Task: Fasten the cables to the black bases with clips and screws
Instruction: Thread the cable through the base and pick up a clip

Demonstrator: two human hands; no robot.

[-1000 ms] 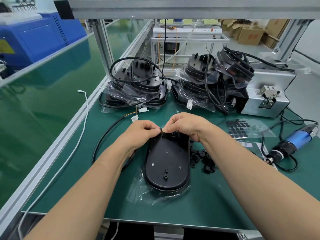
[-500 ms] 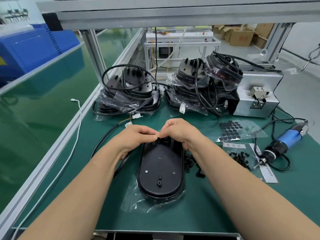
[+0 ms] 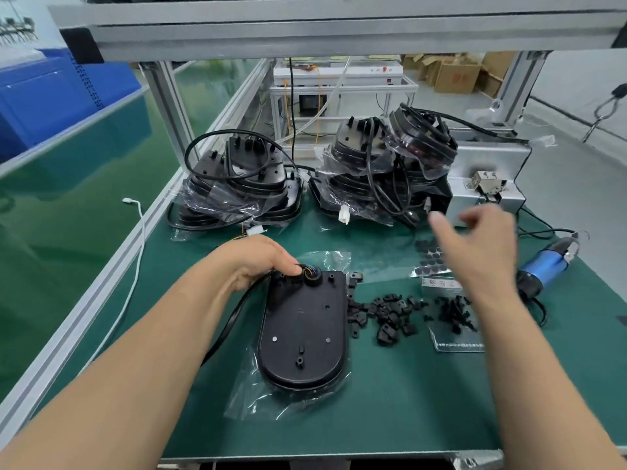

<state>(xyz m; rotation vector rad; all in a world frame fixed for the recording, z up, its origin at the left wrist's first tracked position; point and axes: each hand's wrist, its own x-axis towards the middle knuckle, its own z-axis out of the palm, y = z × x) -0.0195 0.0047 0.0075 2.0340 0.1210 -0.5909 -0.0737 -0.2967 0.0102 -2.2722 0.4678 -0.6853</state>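
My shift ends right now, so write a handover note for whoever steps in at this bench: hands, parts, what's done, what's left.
Left hand grips the cable at the far end of the black base.
Right hand is in the air above the mat, blurred, apparently empty.
Loose clips lie right of the base; the blue screwdriver lies further right.
Done: the cable end sits in the base's round socket.
Left: no clip or screw shows on it yet; fit both.

Black base (image 3: pixel 303 330) flat on the desk (image 3: pixel 407 401)
Its cable (image 3: pixel 234 317) bends away at the top left; small black clips (image 3: pixel 390 317) lie loose just to its right.
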